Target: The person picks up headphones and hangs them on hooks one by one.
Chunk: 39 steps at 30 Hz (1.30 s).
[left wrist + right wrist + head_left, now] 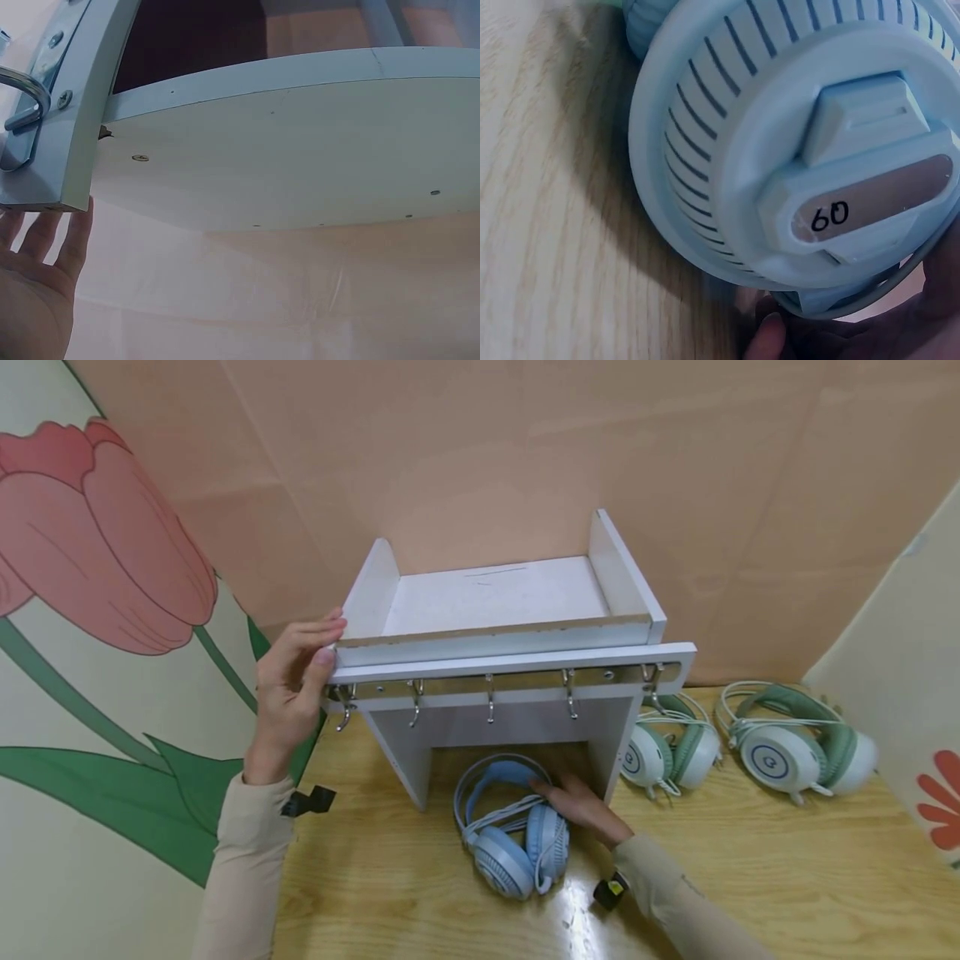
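Head view: the left hand's grip (288, 693) is unclenched, fingertips touching the left end of a white board rack (487, 645) with silver metal hooks (491, 697); the right hand's grip (573, 797) holds light-blue plastic headphones (504, 862) by the band on the yellowish wooden bench (360, 877), before the rack's lower opening. Left wrist view: straight fingers (75, 244) meet the rack's front board. Right wrist view: the round, slotted ear cup (750, 150) bears handwritten digits.

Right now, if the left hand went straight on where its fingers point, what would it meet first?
The white rack: the left hand seems to touch its left end, though exact contact is hard to judge.
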Tool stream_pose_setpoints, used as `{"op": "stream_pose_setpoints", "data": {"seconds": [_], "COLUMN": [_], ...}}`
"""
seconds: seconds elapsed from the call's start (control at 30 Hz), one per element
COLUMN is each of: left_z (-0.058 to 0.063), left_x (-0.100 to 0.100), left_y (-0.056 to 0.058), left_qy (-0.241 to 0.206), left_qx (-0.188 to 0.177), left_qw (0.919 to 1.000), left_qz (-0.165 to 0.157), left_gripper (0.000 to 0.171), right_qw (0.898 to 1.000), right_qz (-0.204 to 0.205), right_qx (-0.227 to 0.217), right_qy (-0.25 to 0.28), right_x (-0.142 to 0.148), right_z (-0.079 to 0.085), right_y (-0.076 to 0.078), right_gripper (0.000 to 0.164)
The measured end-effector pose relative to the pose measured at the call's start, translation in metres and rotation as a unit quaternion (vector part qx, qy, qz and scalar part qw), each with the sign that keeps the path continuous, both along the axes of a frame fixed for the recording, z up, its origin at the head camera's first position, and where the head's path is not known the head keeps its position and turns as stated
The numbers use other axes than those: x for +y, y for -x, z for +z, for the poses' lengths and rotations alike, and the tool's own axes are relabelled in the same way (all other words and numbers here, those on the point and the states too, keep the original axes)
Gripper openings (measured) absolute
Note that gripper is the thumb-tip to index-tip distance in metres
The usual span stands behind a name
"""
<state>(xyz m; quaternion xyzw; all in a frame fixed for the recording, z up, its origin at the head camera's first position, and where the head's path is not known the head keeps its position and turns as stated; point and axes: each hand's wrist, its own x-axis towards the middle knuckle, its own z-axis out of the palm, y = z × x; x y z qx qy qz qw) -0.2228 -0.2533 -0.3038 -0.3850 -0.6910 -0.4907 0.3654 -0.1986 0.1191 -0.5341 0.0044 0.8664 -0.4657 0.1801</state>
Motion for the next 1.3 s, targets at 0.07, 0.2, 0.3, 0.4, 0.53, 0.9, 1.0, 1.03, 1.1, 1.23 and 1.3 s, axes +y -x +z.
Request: {"op": "stream_pose_setpoints", "data": {"seconds": [0.07, 0.2, 0.3, 0.4, 0.53, 0.9, 1.0, 1.03, 1.1, 1.23, 1.3], "left_z": [0.0, 0.001, 0.001, 0.001, 0.0, -0.002, -0.002, -0.002, -0.002, -0.002, -0.002], "left_x": [0.0, 0.001, 0.001, 0.001, 0.001, 0.001, 0.002, 0.002, 0.002, 0.002, 0.002], "left_y": [0.0, 0.0, -0.001, 0.0, 0.001, 0.004, 0.003, 0.003, 0.002, -0.001, -0.003], "left_qy": [0.0, 0.001, 0.0, 0.003, 0.005, -0.009, -0.01, -0.01, -0.009, -0.008, -0.007], "left_qx": [-0.002, -0.004, -0.004, -0.006, -0.007, 0.001, 0.0, -0.002, -0.004, -0.005, -0.002], "left_qw": [1.0, 1.0, 1.0, 1.0, 1.0, 0.9999, 0.9999, 0.9999, 0.9999, 0.9999, 1.0], "left_qz": [0.001, 0.001, 0.001, 0.0, -0.001, -0.012, -0.014, -0.014, -0.012, -0.005, 0.0], "left_gripper": [0.027, 0.027, 0.027, 0.027, 0.026, 0.026, 0.026, 0.026, 0.025, 0.023, 0.023], "right_qw": [1.0, 1.0, 1.0, 1.0, 0.999, 0.995, 0.993, 0.993, 0.993, 0.992, 0.99], "right_qz": [-0.002, -0.005, -0.008, -0.011, -0.012, -0.026, -0.027, -0.027, -0.027, -0.03, -0.029], "right_qx": [-0.002, 0.0, 0.004, 0.008, 0.013, 0.009, 0.006, 0.005, 0.003, 0.006, 0.007], "right_qy": [-0.003, 0.004, 0.014, 0.021, 0.029, 0.096, 0.113, 0.113, 0.113, 0.124, 0.136], "right_x": [0.0, -0.001, -0.001, -0.001, -0.001, -0.001, -0.001, 0.0, 0.0, 0.0, 0.0], "right_z": [0.001, 0.002, 0.002, 0.0, -0.001, -0.002, -0.003, -0.003, -0.002, 0.0, 0.001], "right_y": [0.0, -0.001, -0.002, -0.003, -0.002, -0.003, -0.004, -0.004, -0.005, -0.008, -0.011], "right_gripper": [0.082, 0.079, 0.076, 0.076, 0.077, 0.074, 0.075, 0.076, 0.075, 0.074, 0.074]}}
